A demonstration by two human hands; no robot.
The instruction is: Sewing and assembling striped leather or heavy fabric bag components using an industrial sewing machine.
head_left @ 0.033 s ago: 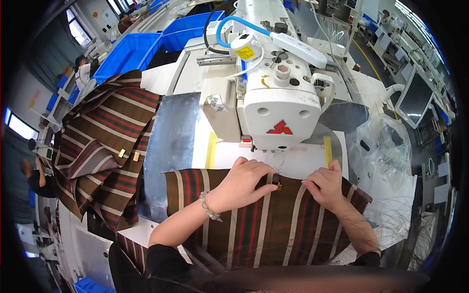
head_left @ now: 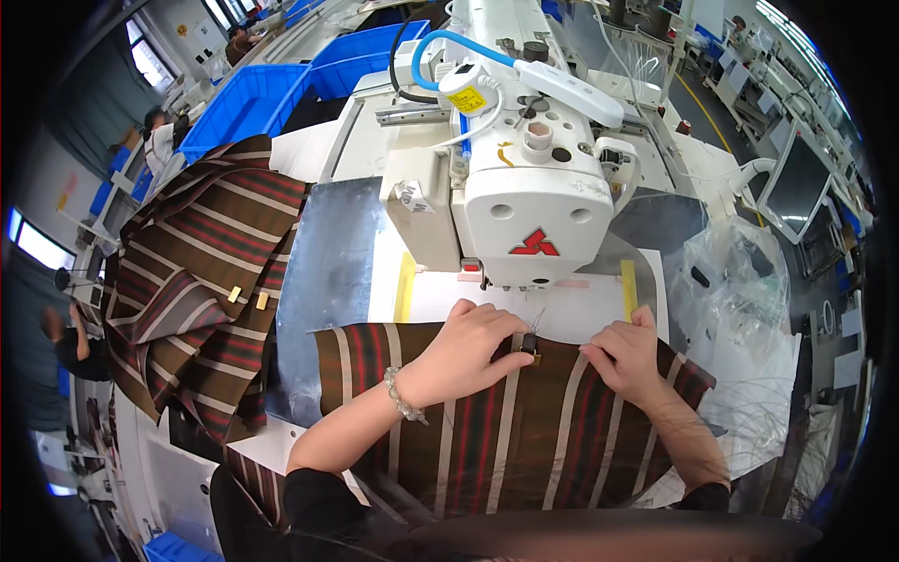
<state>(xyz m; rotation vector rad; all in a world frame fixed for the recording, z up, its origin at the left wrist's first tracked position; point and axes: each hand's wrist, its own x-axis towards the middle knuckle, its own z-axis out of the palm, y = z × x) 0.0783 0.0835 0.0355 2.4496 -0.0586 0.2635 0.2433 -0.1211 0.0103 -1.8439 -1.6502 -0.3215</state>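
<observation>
A brown striped cloth [head_left: 478, 440] with red, black and pale stripes lies spread under both my hands, its upper edge just in front of the sewing machine head [head_left: 534, 225]. My left hand [head_left: 473, 351], with a beaded bracelet at the wrist, pinches a small dark tab with a gold-coloured metal piece [head_left: 530, 346] at that edge. Fine loose threads stand up beside the tab. To the right, my right hand [head_left: 626, 358] has its fingers curled and closed on the same edge; the fold between its fingertips is mostly hidden.
More striped cloth [head_left: 201, 234] is heaped at the left, with two small gold-coloured pieces [head_left: 248, 297] on it. Blue bins [head_left: 248, 108] stand behind it. Clear plastic [head_left: 735, 281] lies to the right, below a screen [head_left: 796, 187]. Other people sit at the far left.
</observation>
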